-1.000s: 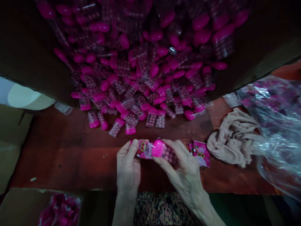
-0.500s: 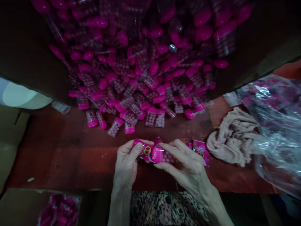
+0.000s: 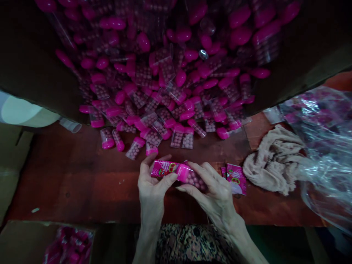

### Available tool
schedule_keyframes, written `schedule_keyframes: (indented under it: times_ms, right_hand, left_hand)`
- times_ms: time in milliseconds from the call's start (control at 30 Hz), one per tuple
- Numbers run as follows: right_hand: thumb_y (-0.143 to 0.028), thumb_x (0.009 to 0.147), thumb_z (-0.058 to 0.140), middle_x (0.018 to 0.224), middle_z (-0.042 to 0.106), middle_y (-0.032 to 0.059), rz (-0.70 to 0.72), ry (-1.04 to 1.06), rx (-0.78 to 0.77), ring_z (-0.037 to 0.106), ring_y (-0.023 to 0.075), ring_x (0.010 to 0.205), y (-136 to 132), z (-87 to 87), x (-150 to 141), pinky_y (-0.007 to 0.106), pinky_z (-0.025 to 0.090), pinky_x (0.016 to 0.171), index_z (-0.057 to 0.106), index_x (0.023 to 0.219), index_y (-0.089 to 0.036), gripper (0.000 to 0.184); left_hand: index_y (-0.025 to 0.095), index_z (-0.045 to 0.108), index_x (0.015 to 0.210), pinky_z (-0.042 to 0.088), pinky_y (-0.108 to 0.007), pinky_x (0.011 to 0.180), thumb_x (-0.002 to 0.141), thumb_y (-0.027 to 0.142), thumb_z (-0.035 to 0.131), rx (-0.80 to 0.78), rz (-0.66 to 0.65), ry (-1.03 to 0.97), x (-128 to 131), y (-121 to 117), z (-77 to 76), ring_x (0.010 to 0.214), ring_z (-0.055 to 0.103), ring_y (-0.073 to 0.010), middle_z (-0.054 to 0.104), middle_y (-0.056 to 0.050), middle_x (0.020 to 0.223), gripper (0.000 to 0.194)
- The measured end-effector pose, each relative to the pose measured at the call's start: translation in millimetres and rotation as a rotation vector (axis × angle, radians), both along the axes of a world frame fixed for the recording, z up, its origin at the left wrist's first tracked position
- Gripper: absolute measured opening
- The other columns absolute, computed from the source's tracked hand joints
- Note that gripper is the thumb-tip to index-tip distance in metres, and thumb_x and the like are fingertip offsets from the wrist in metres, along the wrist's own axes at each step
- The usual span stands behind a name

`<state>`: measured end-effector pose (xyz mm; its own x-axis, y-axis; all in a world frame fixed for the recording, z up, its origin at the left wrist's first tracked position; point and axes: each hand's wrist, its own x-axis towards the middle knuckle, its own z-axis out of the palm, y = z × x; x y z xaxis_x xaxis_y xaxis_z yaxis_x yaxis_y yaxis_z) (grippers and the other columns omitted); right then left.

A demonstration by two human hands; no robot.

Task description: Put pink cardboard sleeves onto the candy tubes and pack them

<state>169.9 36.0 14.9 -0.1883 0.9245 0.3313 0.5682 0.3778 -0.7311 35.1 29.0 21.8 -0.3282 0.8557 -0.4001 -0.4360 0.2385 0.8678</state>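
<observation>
Both my hands hold one clear plastic tube of pink candy balls (image 3: 194,179) with a magenta cap, low in the view above the table's front edge. My left hand (image 3: 152,187) pinches a pink printed paper label (image 3: 164,168) against the tube's capped end. My right hand (image 3: 213,194) grips the tube's body between fingers and thumb. Just beyond my left fingertips lies the nearest of several loose tubes in a large heap (image 3: 154,91). Near my right hand lie pink printed labels (image 3: 236,179).
Dark cardboard walls (image 3: 33,73) flank the heap. A beige cloth (image 3: 272,161) and a crumpled clear plastic bag (image 3: 324,146) lie at right on the reddish wooden table (image 3: 68,183). A cardboard box (image 3: 68,245) with pink packets sits at lower left.
The label has turned flatter and now extends left from the tube, with more of its face showing. My left hand has shifted its grip, its thumb moving lower across the label.
</observation>
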Motion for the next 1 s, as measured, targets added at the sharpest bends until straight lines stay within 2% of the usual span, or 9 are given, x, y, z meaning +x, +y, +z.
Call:
schedule_keyframes:
  times_ms: [200, 333, 500, 633, 767, 867, 1000]
  right_hand:
    - [-0.049, 0.076, 0.061, 0.074, 0.055, 0.0019, -0.013, 0.054, -0.097, 0.058, 0.0138, 0.063, -1, -3.4, -3, 0.025, 0.054, 0.053, 0.062, 0.105, -0.016, 0.045]
    - [-0.045, 0.080, 0.058, 0.081, 0.064, 0.0058, -0.026, 0.043, -0.043, 0.063, 0.0165, 0.072, -4, -6.8, -5, 0.027, 0.056, 0.063, 0.060, 0.111, -0.017, 0.042]
    - [-0.045, 0.079, 0.059, 0.082, 0.068, 0.0074, -0.053, 0.032, -0.020, 0.066, 0.0175, 0.073, -8, -7.3, -10, 0.026, 0.057, 0.065, 0.061, 0.111, -0.015, 0.044]
    - [-0.038, 0.079, 0.063, 0.089, 0.069, 0.0086, -0.100, 0.034, 0.005, 0.066, 0.0184, 0.076, -12, -10.4, -14, 0.029, 0.058, 0.069, 0.057, 0.117, -0.017, 0.044]
    - [-0.032, 0.079, 0.064, 0.090, 0.069, 0.0089, -0.123, 0.020, 0.004, 0.066, 0.0195, 0.076, -15, -14.4, -16, 0.031, 0.059, 0.068, 0.054, 0.122, -0.017, 0.047]
    - [-0.032, 0.080, 0.063, 0.093, 0.069, 0.0101, -0.111, 0.023, 0.014, 0.066, 0.0203, 0.079, -17, -14.6, -16, 0.030, 0.059, 0.069, 0.053, 0.124, -0.017, 0.047]
    - [-0.031, 0.083, 0.060, 0.093, 0.069, 0.0089, -0.084, 0.029, -0.011, 0.067, 0.0195, 0.079, -18, -8.3, -15, 0.029, 0.060, 0.066, 0.053, 0.123, -0.018, 0.042]
  left_hand:
    - [0.018, 0.048, 0.109, 0.050, -0.029, 0.077, 0.066, 0.010, 0.069, -0.009, -0.128, -0.119, -10, 3, -2.5, 0.083, 0.066, -0.0169, 0.069, -0.009, 0.103, 0.048]
    - [0.017, 0.050, 0.106, 0.051, -0.032, 0.078, 0.064, 0.009, 0.070, -0.015, -0.196, -0.165, -14, 5, 0.9, 0.085, 0.067, -0.0199, 0.070, -0.009, 0.098, 0.048]
    - [0.019, 0.049, 0.106, 0.049, -0.037, 0.082, 0.061, 0.008, 0.070, -0.041, -0.125, -0.264, -9, 4, -1.6, 0.089, 0.067, -0.0229, 0.070, -0.009, 0.101, 0.051]
    - [0.017, 0.051, 0.102, 0.047, -0.038, 0.087, 0.064, 0.011, 0.069, -0.137, -0.036, -0.327, -1, 2, -8.4, 0.092, 0.066, -0.0228, 0.070, -0.010, 0.100, 0.042]
    - [0.018, 0.052, 0.097, 0.047, -0.034, 0.086, 0.063, 0.008, 0.070, -0.110, 0.026, -0.257, 4, 1, -8.8, 0.092, 0.065, -0.0194, 0.069, -0.005, 0.097, 0.039]
    - [0.019, 0.052, 0.094, 0.049, -0.029, 0.080, 0.062, 0.006, 0.071, -0.076, 0.009, -0.167, 2, 1, -6.5, 0.083, 0.066, -0.0149, 0.070, -0.001, 0.089, 0.039]
    - [0.019, 0.053, 0.095, 0.050, -0.030, 0.076, 0.060, 0.006, 0.071, -0.047, -0.064, -0.167, -3, 1, -6.4, 0.079, 0.067, -0.0166, 0.071, -0.002, 0.085, 0.042]
